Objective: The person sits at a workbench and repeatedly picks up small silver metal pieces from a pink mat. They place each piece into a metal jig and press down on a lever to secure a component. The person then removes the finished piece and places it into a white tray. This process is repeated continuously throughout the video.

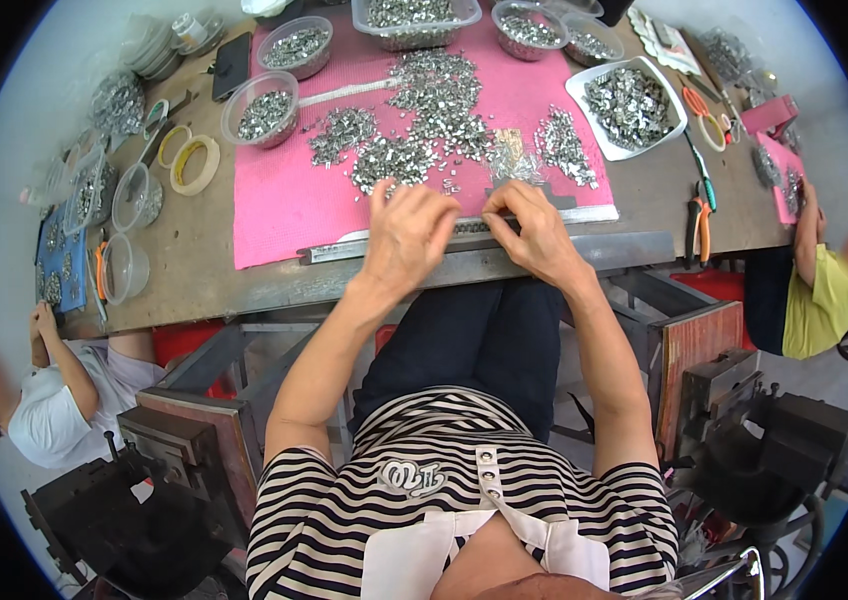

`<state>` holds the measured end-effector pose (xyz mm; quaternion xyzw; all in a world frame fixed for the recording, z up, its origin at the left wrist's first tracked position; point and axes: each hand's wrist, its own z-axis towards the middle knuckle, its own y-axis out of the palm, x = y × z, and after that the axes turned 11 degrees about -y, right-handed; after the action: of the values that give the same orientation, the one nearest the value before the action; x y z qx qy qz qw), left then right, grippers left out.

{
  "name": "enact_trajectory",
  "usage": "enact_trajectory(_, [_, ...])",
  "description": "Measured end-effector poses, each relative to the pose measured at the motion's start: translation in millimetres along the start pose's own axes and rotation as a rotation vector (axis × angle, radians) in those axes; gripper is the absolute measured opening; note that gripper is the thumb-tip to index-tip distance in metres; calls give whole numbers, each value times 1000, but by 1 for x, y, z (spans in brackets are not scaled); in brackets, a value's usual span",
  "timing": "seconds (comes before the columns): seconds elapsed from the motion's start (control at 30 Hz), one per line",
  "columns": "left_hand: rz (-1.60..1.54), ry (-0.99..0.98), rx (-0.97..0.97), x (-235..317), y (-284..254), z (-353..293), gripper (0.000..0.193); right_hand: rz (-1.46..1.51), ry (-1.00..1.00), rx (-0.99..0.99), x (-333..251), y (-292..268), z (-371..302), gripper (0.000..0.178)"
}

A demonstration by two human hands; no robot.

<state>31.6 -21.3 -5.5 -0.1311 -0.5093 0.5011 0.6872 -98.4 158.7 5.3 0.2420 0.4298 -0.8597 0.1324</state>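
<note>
My left hand (404, 238) is closed, its thumb and forefinger drawn together above a narrow metal rail (339, 250) near the table's front edge. Facing it, my right hand (536, 232) pinches with thumb and forefinger over the same rail. Whatever the fingertips hold is too small or hidden to make out. Between the hands, a row of small dark metal pieces (471, 228) shows along the rail. Just beyond my fingers, loose piles of small shiny metal pieces (394, 162) lie on a pink mat (269, 215). A clump of thin clear-looking pieces (516, 165) lies beyond my right hand.
Plastic tubs (262, 112) of metal pieces stand at the back, with a white tray (628, 108) at right. Tape rolls (194, 165) lie left; orange-handled pliers (699, 222) lie right. A steel bar (584, 250) runs along the front edge. Two other people sit at either side.
</note>
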Motion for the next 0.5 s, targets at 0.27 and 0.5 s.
enact_trajectory(0.27, [175,-105,144,-26,-19,12,9,-138,-171,9,-8,3,-9,15])
enact_trajectory(0.5, [206,-139,119,-33,-15,6,8,-239,-227,-1,-11,4,-11,15])
